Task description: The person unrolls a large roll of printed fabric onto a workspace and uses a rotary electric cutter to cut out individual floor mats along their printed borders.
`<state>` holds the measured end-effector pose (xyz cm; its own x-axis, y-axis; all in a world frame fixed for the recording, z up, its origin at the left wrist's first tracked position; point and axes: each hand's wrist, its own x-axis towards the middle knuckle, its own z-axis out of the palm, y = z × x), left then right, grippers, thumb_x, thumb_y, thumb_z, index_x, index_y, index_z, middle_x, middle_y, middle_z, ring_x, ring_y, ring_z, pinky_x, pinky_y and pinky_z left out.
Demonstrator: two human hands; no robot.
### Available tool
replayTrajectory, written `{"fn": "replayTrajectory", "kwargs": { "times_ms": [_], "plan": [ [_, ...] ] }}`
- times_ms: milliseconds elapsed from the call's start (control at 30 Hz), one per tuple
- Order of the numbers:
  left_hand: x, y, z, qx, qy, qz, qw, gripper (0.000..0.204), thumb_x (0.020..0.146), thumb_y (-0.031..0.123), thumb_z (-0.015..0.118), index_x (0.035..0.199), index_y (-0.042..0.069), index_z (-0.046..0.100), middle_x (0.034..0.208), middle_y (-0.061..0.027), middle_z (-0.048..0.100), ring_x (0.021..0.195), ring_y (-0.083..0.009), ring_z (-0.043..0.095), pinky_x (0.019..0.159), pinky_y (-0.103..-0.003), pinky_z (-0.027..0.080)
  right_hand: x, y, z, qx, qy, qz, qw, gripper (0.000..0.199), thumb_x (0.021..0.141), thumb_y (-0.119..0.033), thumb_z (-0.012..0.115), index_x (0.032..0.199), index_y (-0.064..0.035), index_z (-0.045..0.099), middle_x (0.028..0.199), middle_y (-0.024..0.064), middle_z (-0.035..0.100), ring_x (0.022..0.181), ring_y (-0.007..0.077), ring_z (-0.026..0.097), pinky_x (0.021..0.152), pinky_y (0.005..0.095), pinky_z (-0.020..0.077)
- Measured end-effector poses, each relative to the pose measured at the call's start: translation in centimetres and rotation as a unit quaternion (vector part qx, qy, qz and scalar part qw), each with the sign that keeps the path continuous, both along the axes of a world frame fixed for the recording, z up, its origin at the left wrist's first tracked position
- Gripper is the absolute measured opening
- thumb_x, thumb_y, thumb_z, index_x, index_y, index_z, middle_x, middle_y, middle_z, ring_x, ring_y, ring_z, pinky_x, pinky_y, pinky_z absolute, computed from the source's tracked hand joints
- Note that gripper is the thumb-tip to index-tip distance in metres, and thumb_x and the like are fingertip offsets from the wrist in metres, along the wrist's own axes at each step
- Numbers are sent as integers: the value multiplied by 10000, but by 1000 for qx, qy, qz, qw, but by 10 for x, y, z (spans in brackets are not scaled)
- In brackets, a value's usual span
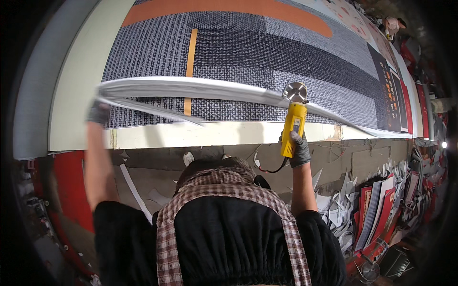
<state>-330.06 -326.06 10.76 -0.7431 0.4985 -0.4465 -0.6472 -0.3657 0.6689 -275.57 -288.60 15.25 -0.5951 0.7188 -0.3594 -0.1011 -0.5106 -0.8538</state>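
Observation:
My right hand (pixel 300 151), in a dark glove, is wrapped round the yellow body of an electric rotary cutter (pixel 295 125). Its round metal blade head points away from me, over a long pale trimmed strip (pixel 191 87). The strip bows across a grey woven-patterned printed sheet (pixel 229 55) with orange bands. At the strip's left end my left hand (pixel 98 111), also gloved and smeared by motion, grips it, and a loose tail hangs toward the sheet's near edge. To the right the strip runs down to the table's near edge.
A pale table (pixel 229 133) lies under the sheet, its near edge before me. On the floor at right stand a heap of white offcuts (pixel 336 205) and several stacked coloured sheets (pixel 374 209). A black cord (pixel 272 170) trails from the cutter. Another person (pixel 393 25) is at the far right.

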Motion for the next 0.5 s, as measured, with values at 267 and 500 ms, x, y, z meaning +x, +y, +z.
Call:
{"fn": "replayTrajectory", "kwargs": {
  "times_ms": [267,500],
  "plan": [
    [-60,-128,119,-469,368,212,774,559,759,349,557,1184,14,413,1097,-150,482,894,-209,479,752,-300,425,-10,-1,11,-6,58,-18,998,536,689,-262,703,1099,-26,451,851,93,561,733,200,574,658,321,507],
    [102,90,31,-512,632,-136,565,781,661,410,651,1253,6,342,1209,-202,401,1068,-288,405,903,-347,347,-11,-14,9,-32,43,-36,998,515,696,-249,696,1093,-30,452,836,95,567,700,204,576,629,313,506]
  ]
}}
